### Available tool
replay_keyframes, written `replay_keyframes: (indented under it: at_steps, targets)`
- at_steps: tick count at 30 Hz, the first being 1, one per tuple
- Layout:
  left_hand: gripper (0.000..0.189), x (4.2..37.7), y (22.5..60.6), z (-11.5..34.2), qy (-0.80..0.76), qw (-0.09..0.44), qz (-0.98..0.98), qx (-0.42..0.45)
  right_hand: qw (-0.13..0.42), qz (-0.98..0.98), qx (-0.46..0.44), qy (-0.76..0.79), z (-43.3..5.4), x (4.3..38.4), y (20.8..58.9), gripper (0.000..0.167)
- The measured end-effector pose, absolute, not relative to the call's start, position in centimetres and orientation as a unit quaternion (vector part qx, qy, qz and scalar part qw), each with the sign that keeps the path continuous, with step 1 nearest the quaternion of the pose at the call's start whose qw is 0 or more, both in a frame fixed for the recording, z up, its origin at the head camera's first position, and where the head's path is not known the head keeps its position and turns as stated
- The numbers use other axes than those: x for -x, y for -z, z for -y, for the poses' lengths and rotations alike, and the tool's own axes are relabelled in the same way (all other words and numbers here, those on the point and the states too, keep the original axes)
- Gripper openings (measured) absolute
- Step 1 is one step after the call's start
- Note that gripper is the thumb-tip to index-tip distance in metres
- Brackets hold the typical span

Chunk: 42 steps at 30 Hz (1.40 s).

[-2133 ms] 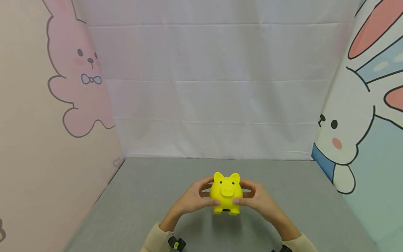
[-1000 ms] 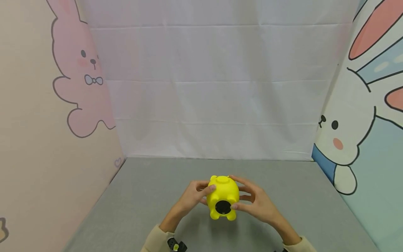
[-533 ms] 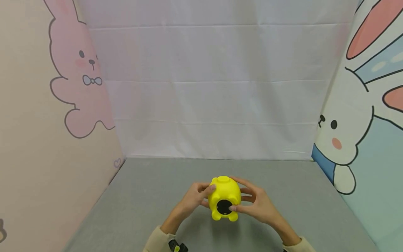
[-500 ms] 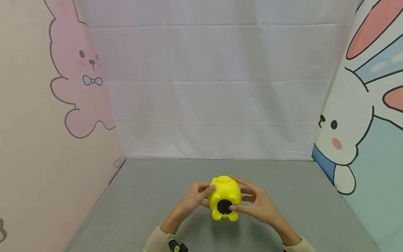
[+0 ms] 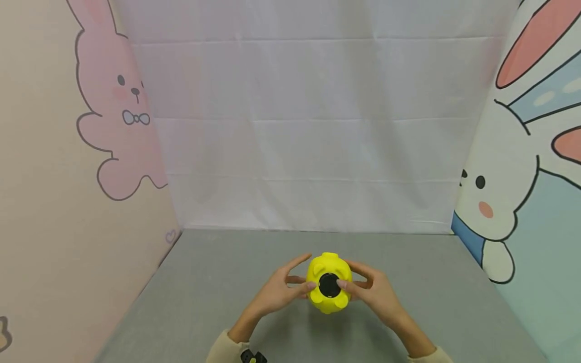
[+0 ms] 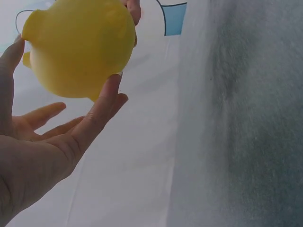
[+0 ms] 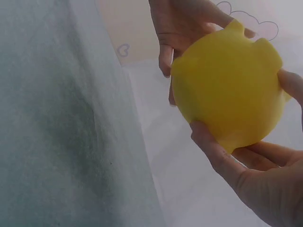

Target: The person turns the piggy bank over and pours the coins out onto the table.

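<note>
A yellow piggy bank (image 5: 320, 276) is held above the table, its underside with the round black plug (image 5: 328, 286) and stubby feet facing the head camera. My left hand (image 5: 279, 292) holds it from the left, thumb on its lower side; the index finger stands off from the surface in the head view. My right hand (image 5: 379, 295) grips the right side, its thumb tip on the edge of the black plug. In the left wrist view the yellow body (image 6: 80, 47) sits between thumb and fingertips. The right wrist view shows the piggy bank (image 7: 227, 90) with both hands around it.
The grey table (image 5: 218, 262) extends beneath the hands, with their shadows on it. A white cloth (image 5: 308, 131) hangs behind. Walls with a pink rabbit (image 5: 113, 126) and a white rabbit (image 5: 495, 201) stand left and right.
The piggy bank has tipped back from face-forward, so its underside and black plug now face the head camera. My left fingers have shifted on it; the right thumb has moved onto the plug.
</note>
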<state>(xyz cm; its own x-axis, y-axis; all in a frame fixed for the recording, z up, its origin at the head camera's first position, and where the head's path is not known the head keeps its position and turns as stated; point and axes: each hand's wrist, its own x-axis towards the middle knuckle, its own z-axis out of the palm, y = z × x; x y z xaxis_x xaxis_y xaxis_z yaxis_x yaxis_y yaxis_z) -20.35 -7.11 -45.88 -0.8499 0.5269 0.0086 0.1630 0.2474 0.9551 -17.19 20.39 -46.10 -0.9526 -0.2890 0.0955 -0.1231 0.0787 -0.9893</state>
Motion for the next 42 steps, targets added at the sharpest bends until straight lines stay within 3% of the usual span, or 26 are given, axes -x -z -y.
replay_keyframes:
  at_steps: [5, 16, 26, 34, 42]
  targets:
    - [0.057, 20.5, 45.7, 7.0, -0.594, 0.185, -0.743, -0.246, 0.112, -0.727, 0.142, 0.662, -20.4, 17.1, 46.2, 0.058]
    - [0.053, 20.2, 45.7, 6.4, -0.656, 0.196, -0.700, -0.201, 0.134, -0.723, 0.163, 0.657, -20.7, 17.2, 46.1, 0.059]
    - [0.056, 20.4, 46.1, 6.6, -0.685, 0.214, -0.679, -0.155, 0.051, -0.828, 0.176, 0.530, -20.3, 16.8, 45.4, 0.057]
    - [0.060, 20.2, 46.1, 6.9, -0.704, 0.259, -0.653, -0.104, -0.013, -0.842, 0.222, 0.492, -19.5, 16.1, 46.4, 0.093]
    - [0.063, 19.9, 46.0, 7.0, -0.695, 0.268, -0.658, -0.111, -0.040, -0.834, 0.234, 0.497, -18.6, 15.9, 46.8, 0.098]
